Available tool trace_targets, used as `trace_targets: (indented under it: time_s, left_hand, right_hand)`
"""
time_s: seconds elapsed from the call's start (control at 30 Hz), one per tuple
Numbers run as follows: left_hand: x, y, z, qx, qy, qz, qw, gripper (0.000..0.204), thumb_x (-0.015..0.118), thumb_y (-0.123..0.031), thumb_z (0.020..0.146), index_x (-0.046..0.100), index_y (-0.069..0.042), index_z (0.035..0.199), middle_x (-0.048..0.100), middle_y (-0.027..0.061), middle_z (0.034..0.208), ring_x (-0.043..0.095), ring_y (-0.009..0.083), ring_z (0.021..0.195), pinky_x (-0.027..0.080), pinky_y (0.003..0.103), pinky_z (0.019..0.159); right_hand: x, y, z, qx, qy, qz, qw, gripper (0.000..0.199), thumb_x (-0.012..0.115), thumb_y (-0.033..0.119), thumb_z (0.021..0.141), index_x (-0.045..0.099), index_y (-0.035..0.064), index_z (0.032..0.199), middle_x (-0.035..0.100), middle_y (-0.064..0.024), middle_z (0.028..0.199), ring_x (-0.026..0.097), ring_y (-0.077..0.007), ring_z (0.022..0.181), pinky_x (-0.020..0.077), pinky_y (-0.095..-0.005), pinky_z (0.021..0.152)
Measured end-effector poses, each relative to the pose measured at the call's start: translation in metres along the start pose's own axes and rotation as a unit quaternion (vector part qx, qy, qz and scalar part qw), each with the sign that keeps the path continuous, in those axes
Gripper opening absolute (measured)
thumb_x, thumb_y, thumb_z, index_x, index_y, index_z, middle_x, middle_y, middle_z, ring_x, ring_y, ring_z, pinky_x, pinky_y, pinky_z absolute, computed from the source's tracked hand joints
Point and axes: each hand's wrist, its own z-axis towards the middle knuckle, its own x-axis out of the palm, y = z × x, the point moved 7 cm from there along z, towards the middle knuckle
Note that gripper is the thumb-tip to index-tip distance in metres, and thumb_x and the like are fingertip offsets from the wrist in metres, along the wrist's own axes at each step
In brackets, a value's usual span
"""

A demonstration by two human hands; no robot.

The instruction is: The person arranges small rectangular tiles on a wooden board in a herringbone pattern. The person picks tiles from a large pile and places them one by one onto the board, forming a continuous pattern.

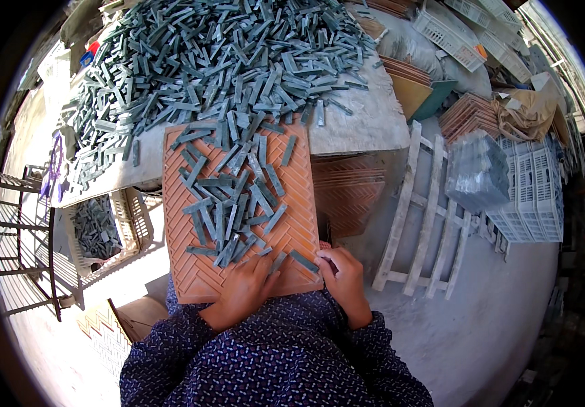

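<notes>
An orange herringbone-grooved tray [292,224] rests on my lap, its far end against the table. Grey-green stone strips [235,217] lie loose in a heap over its middle. My left hand [243,288] rests on the tray's near part, thumb and index finger closed about the end of a short stone strip [277,262]. At the near right corner my right hand [342,277] pinches the end of another stone strip [304,262] beside the tray's edge. The undersides of the left fingers are hidden.
A large heap of strips [238,61] covers the pale table [360,129]. Below left stands a crate [129,227] of strips, near a metal rack [24,237]. To the right are a wooden pallet [421,217], stacked plastic crates [533,197] and piled herringbone trays [469,117].
</notes>
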Motion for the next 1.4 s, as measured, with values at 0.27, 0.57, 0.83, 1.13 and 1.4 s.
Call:
trace_targets:
  time_s: [0.27,0.57,0.83,1.13,1.4]
  left_hand:
    - [0.009,-0.001,0.008,-0.002,-0.002,0.056,0.998,0.034,0.067,-0.019,0.081,0.056,-0.001,0.108,0.059,0.0106,0.084,0.061,0.0275,0.066,0.048,0.037,0.052]
    - [0.022,0.004,0.012,-0.005,0.019,0.074,0.997,0.032,0.065,-0.015,0.081,0.056,-0.002,0.11,0.058,0.0118,0.085,0.062,0.0302,0.067,0.049,0.038,0.054]
    - [0.004,0.004,0.008,-0.022,-0.001,-0.047,0.999,0.025,0.06,-0.008,0.081,0.057,0.001,0.104,0.058,0.0171,0.093,0.06,0.0338,0.081,0.05,0.04,0.066]
    - [0.014,0.011,-0.004,-0.013,0.005,0.007,1.0,0.042,0.064,-0.006,0.077,0.055,-0.001,0.118,0.058,0.0142,0.095,0.06,0.0318,0.081,0.049,0.04,0.067]
    - [0.011,0.003,-0.003,-0.003,-0.007,0.052,0.999,0.039,0.066,-0.008,0.075,0.058,-0.002,0.112,0.057,0.0095,0.084,0.059,0.028,0.078,0.046,0.038,0.065]
  right_hand:
    - [0.003,0.006,-0.001,-0.038,0.001,0.002,0.999,0.011,0.068,0.005,0.079,0.065,0.0009,0.089,0.065,-0.0144,0.083,0.064,-0.0291,0.073,0.0502,-0.0342,0.065]
    - [0.014,0.019,0.02,-0.065,0.042,0.006,0.997,0.014,0.068,0.004,0.08,0.065,0.0021,0.093,0.064,-0.0129,0.085,0.064,-0.0282,0.076,0.051,-0.0333,0.067]
    - [0.044,0.024,0.03,-0.18,0.16,-0.008,0.97,0.019,0.067,0.004,0.075,0.066,0.0082,0.093,0.06,-0.0042,0.097,0.062,-0.0222,0.084,0.051,-0.0316,0.068]
    - [0.059,0.019,0.04,-0.159,0.152,0.001,0.976,0.013,0.065,0.005,0.075,0.064,0.0053,0.088,0.06,-0.0071,0.088,0.061,-0.0257,0.081,0.0506,-0.0337,0.07]
    - [0.051,0.025,0.035,-0.212,0.133,0.011,0.968,0.013,0.064,0.001,0.073,0.062,0.0036,0.085,0.06,-0.0081,0.087,0.06,-0.0261,0.082,0.0498,-0.035,0.07]
